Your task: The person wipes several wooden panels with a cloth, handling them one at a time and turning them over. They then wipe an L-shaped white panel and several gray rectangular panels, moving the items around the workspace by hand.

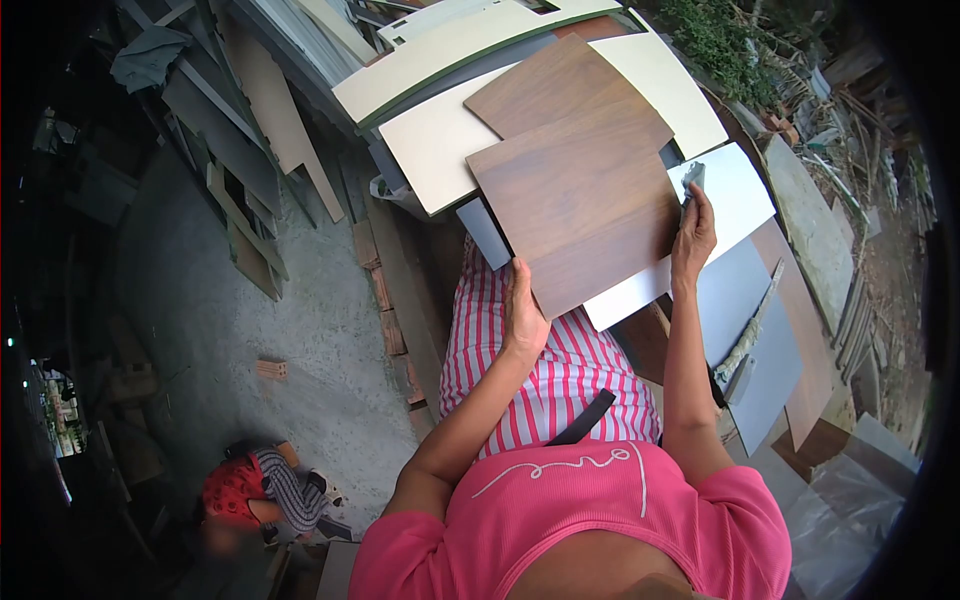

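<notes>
My left hand (pixel 525 315) grips the near left corner of a brown wood-grain board (pixel 590 205), thumb along the edge and the other fingers hidden beneath. The board lies tilted above my lap. Its far side overlaps a second brown wood-grain board (pixel 560 85). By the right edge of the nearer board, my right hand (pixel 694 240) pinches a small grey, crumpled-looking piece (pixel 693 178); its kind is not clear. Below that hand lies a white board (pixel 735 195).
Cream panels (pixel 430 140) are stacked beyond the boards. A grey panel (pixel 745 330) at right carries a long, crusted stick-like thing (pixel 750 335). Leaning boards (pixel 265 110) stand at upper left. Another person (pixel 265 490) crouches at lower left near a brick (pixel 271 369) on the concrete floor (pixel 240 310).
</notes>
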The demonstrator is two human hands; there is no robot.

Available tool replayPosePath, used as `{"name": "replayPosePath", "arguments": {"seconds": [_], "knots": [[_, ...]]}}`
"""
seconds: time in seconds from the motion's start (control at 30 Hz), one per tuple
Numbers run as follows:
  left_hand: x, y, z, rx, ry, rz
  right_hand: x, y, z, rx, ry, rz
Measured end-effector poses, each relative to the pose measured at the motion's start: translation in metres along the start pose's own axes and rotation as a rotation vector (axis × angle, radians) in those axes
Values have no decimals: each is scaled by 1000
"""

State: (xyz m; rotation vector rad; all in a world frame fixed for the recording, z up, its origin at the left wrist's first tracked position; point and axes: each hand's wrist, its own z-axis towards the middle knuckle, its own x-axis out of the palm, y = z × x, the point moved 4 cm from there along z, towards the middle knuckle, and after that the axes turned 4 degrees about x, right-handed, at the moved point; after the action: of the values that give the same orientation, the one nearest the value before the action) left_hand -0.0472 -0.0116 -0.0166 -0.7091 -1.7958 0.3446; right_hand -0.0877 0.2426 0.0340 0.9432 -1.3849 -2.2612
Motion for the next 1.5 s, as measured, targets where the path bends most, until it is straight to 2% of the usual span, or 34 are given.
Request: {"name": "replayPosePath", "arguments": {"seconds": [0.03, 0.07, 0.13, 0.23, 0.3, 0.43, 0.5, 0.57, 0.63, 0.67, 0.73, 0.77, 0.83, 0.97, 1.1, 1.3, 1.33, 1.4, 1.5], "knots": [[-1, 0, 0, -1, 2, -9, -2, 17, -6, 29, -33, 73], [-2, 0, -1, -3, -1, -5, 2, 26, -12, 77, 27, 65], [1, 0, 0, -1, 30, -5, 20, 55, -36, 39, 218, 95], [8, -4, -2, 17, 99, -17, 63, 100, -90, -378, 566, 71], [9, -4, 0, 89, 138, -19, 90, 110, -126, -709, 733, -194], [4, -3, 1, 76, 96, -21, 110, 110, -114, -775, 733, -255], [7, -4, 0, 64, 65, -29, 116, 107, -94, -827, 654, -401], [6, -4, -2, 7, 53, -17, 122, 98, -73, -811, 621, -416], [4, -2, -2, 4, 44, -6, 121, 85, -48, -728, 501, -466], [2, -1, -1, 5, 34, 6, 120, 78, -38, -730, 504, -464], [1, -1, -1, 6, 23, 15, 109, 58, -10, -605, 351, -578], [0, -1, -1, 12, 6, 27, 104, 49, 1, -607, 350, -579], [0, 0, -1, 16, -6, 37, 90, 24, 22, -409, 214, -691], [0, 1, 0, 37, 12, 54, 74, 1, 26, -332, 138, -760], [1, -2, -2, 32, -10, 74, 78, 12, -9, -327, 176, -774], [1, 0, 1, 36, 46, 48, 109, 91, -84, -645, 473, -536], [4, -1, 0, 38, 47, 52, 119, 97, -88, -643, 470, -532], [7, -3, -2, 72, 21, 39, 140, 112, -96, -808, 564, -419], [3, -2, -1, 33, 6, 27, 153, 121, -90, -876, 617, -405]]}}
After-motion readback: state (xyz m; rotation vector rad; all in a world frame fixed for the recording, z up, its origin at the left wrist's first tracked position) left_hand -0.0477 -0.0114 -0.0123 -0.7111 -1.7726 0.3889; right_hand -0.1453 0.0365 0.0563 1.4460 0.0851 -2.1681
